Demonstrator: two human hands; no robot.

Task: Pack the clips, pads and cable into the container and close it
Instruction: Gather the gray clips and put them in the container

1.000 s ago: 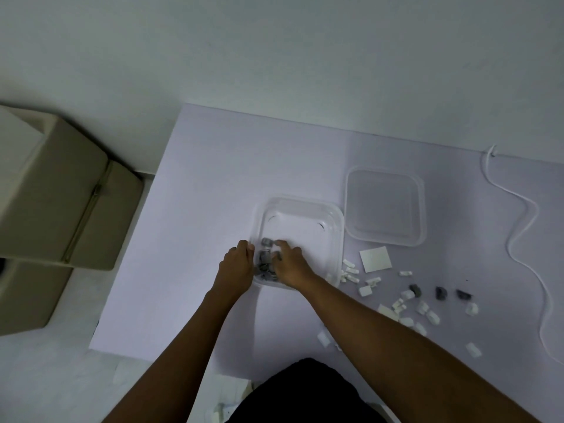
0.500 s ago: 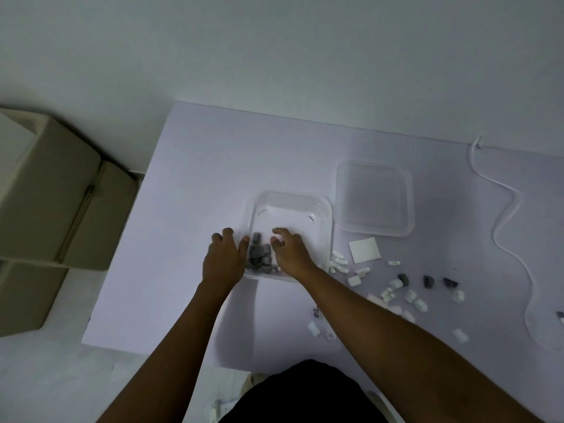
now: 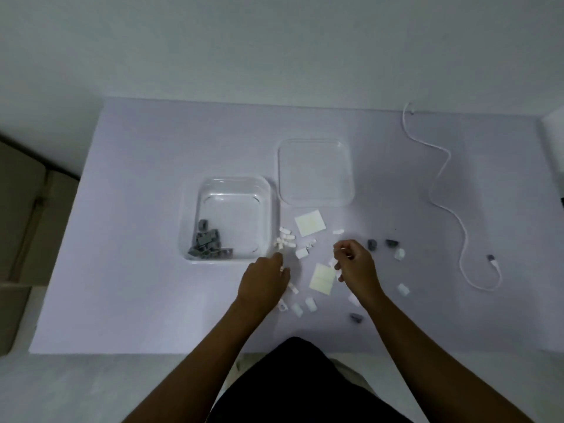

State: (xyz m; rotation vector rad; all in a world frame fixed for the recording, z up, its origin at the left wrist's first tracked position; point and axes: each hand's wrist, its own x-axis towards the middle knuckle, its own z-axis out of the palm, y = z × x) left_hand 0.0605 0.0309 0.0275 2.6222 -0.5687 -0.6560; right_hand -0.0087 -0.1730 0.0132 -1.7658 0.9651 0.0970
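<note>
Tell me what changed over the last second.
Both hands left the container: the left hand and right hand now hover over the loose white clips, right of it. The grey clips stay piled inside. The lid, pads and cable lie untouched.

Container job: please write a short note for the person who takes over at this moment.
Left hand: on the white clips beside the container; grip unclear.
Right hand: fingers curled above the table, contents unclear.
Done: a pile of grey clips lies in the container's near-left corner.
Left: white clips, three stray grey clips, two pads, the cable at right, then the lid.
</note>
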